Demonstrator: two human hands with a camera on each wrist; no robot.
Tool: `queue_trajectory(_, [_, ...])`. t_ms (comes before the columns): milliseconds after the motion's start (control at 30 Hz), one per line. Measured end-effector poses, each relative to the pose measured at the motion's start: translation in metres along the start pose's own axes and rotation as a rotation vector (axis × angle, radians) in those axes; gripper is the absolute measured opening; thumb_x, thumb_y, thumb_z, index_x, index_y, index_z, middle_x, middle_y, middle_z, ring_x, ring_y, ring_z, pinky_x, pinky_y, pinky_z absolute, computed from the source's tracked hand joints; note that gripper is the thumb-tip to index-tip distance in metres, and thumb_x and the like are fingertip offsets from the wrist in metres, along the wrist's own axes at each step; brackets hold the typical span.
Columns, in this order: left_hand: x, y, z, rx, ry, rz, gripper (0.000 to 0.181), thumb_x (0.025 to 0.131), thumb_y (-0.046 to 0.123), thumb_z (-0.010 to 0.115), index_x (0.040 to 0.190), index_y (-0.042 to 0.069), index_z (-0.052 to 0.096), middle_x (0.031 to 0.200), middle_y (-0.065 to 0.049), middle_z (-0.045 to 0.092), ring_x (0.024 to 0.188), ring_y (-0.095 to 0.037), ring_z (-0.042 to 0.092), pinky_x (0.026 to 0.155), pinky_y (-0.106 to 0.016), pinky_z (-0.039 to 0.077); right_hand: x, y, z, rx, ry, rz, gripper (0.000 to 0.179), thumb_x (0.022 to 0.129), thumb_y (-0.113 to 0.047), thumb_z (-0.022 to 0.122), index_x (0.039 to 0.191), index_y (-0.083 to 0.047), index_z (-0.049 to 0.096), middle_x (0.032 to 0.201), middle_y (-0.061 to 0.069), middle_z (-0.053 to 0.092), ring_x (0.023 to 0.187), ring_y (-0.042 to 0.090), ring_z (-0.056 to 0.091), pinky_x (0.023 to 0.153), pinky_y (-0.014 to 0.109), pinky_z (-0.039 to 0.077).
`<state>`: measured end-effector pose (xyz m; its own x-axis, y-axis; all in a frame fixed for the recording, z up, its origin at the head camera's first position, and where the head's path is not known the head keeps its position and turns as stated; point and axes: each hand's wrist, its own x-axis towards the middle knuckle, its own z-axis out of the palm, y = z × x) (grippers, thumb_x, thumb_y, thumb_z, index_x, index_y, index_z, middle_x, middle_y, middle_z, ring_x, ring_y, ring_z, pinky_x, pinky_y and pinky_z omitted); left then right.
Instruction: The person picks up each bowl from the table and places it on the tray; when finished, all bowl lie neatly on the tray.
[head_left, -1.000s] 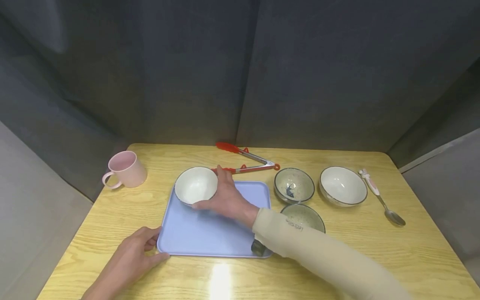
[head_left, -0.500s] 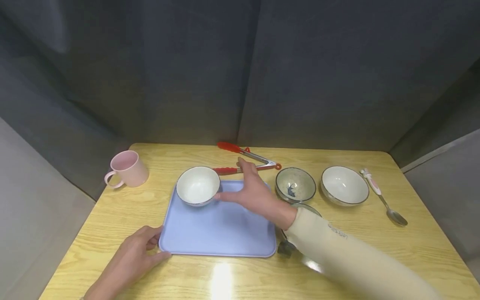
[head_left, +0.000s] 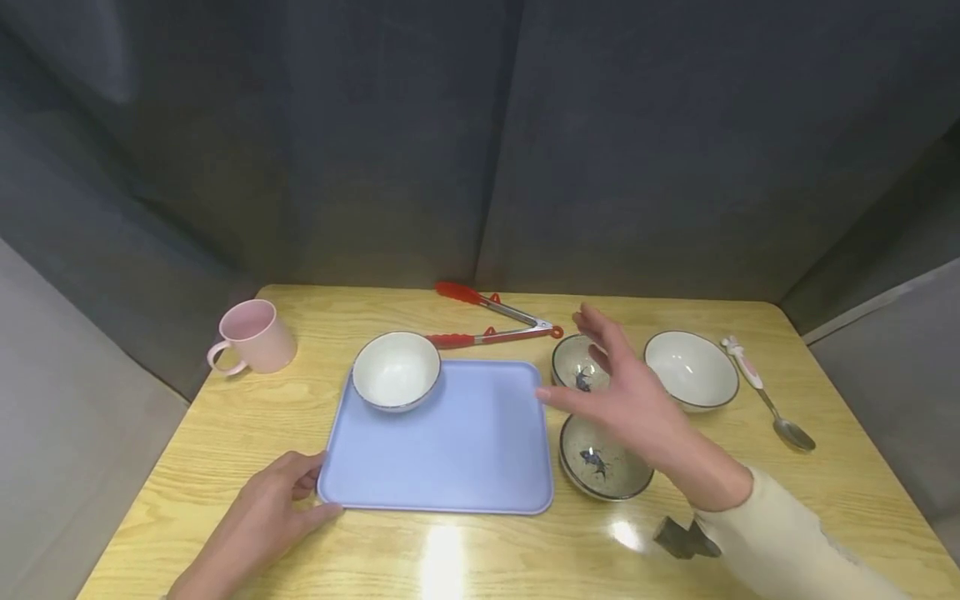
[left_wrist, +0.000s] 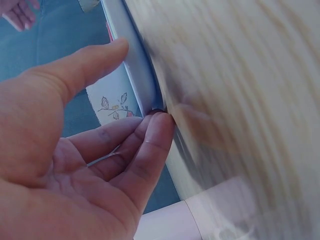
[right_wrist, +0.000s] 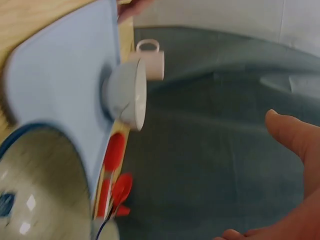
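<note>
My left hand (head_left: 262,517) grips the near left corner of a light blue tray (head_left: 457,454), its thumb on the front rim and its fingers curled against the side. The left wrist view shows these fingertips touching the tray's rim (left_wrist: 135,60). A white bowl (head_left: 396,372) with a dark rim stands upright at the tray's far left. Spread and holding nothing, my right hand (head_left: 630,404) hovers over two speckled bowls. It partly hides the far one (head_left: 573,362) and the near one (head_left: 600,458), which stand right of the tray.
A second white bowl (head_left: 688,368) and a spoon (head_left: 765,404) with a pink handle lie further right. Red-and-steel tongs (head_left: 517,317) lie spread behind the tray. At the far left is a pink mug (head_left: 261,340). Dark curtain (head_left: 480,150) hangs behind the table.
My right hand has let go of the white bowl on the tray and moved right, over the speckled bowls. The left hand stays at the tray's corner.
</note>
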<state>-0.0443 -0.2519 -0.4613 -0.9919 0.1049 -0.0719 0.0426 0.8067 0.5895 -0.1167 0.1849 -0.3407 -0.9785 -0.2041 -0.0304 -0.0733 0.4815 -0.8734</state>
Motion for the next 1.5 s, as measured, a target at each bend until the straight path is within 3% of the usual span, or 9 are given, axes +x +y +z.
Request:
queue_trajectory(267, [0.001,0.000,0.000,0.009,-0.004,0.005,0.068,0.085,0.023,0.100,0.141,-0.003,0.073,0.110,0.001,0.076,0.102,-0.015,0.076,0.090,-0.035,0.072,-0.014,0.037,-0.040,0.015,0.066,0.046,0.121,0.097,-0.023,0.090,0.181,-0.009,0.003,0.187,0.019,0.020,0.173,0.045,0.022,0.142,0.065,0.027])
queue_trajectory(400, [0.000,0.000,0.001,0.012,0.010,0.016,0.067,0.084,0.023,0.100,0.140,-0.002,0.073,0.108,0.002,0.076,0.102,-0.015,0.076,0.090,-0.034,0.072,-0.021,0.053,-0.060,-0.001,0.101,0.071,0.119,0.101,-0.023,0.086,0.181,-0.011,0.000,0.187,0.020,0.017,0.172,0.047,0.022,0.140,0.024,0.034])
queue_trajectory(500, [-0.001,0.000,0.001,0.018,0.023,0.017,0.067,0.084,0.023,0.101,0.140,-0.001,0.074,0.108,0.002,0.076,0.101,-0.015,0.077,0.090,-0.034,0.072,-0.026,0.065,-0.074,-0.021,0.121,0.091,0.118,0.103,-0.026,0.084,0.181,-0.012,-0.003,0.188,0.020,0.015,0.171,0.049,0.022,0.117,-0.007,0.035])
queue_trajectory(567, [-0.002,0.000,0.001,0.013,0.029,0.014,0.067,0.084,0.023,0.101,0.140,-0.001,0.074,0.108,0.002,0.076,0.101,-0.015,0.078,0.090,-0.033,0.072,-0.029,0.074,-0.083,-0.036,0.144,0.092,0.117,0.103,-0.026,0.084,0.181,-0.011,-0.002,0.187,0.022,0.014,0.170,0.051,0.022,0.109,-0.012,0.034])
queue_trajectory(667, [-0.002,0.000,0.002,0.007,0.032,0.016,0.067,0.084,0.024,0.101,0.140,-0.001,0.074,0.108,0.003,0.076,0.102,-0.016,0.078,0.091,-0.033,0.072,-0.033,0.091,-0.098,-0.048,0.176,0.092,0.114,0.105,-0.025,0.081,0.181,-0.010,-0.004,0.188,0.023,0.011,0.171,0.049,0.020,0.109,-0.012,0.032])
queue_trajectory(867, [-0.003,0.000,0.001,0.013,0.013,0.004,0.068,0.085,0.027,0.100,0.142,0.001,0.074,0.110,0.003,0.076,0.103,-0.015,0.077,0.092,-0.034,0.072,-0.037,0.128,-0.126,-0.044,0.195,0.113,0.109,0.111,-0.023,0.073,0.180,-0.011,-0.010,0.190,0.017,0.003,0.177,0.028,0.009,0.120,-0.007,0.030])
queue_trajectory(1100, [-0.002,0.000,0.000,0.017,0.003,0.002,0.069,0.086,0.028,0.100,0.143,0.000,0.073,0.111,0.004,0.075,0.104,-0.015,0.076,0.093,-0.034,0.072,-0.031,0.177,-0.152,-0.040,0.158,0.129,0.106,0.114,-0.026,0.068,0.179,-0.014,-0.015,0.190,0.018,-0.006,0.177,0.033,0.002,0.119,-0.007,0.032])
queue_trajectory(1367, [-0.002,0.001,0.001,0.024,0.016,0.014,0.067,0.084,0.026,0.100,0.141,-0.001,0.074,0.109,0.003,0.076,0.102,-0.015,0.076,0.091,-0.033,0.072,-0.025,0.220,-0.162,-0.029,0.109,0.102,0.103,0.114,-0.020,0.066,0.180,-0.016,-0.014,0.189,0.020,-0.001,0.175,0.014,0.013,0.110,-0.007,0.041])
queue_trajectory(1500, [-0.002,0.001,0.002,0.016,0.032,0.022,0.067,0.083,0.023,0.101,0.139,-0.002,0.074,0.108,0.003,0.076,0.100,-0.015,0.077,0.089,-0.032,0.072,-0.021,0.226,-0.163,-0.006,0.064,0.093,0.105,0.113,-0.017,0.067,0.180,-0.017,-0.014,0.189,0.019,-0.001,0.176,0.021,0.014,0.109,-0.006,0.041])
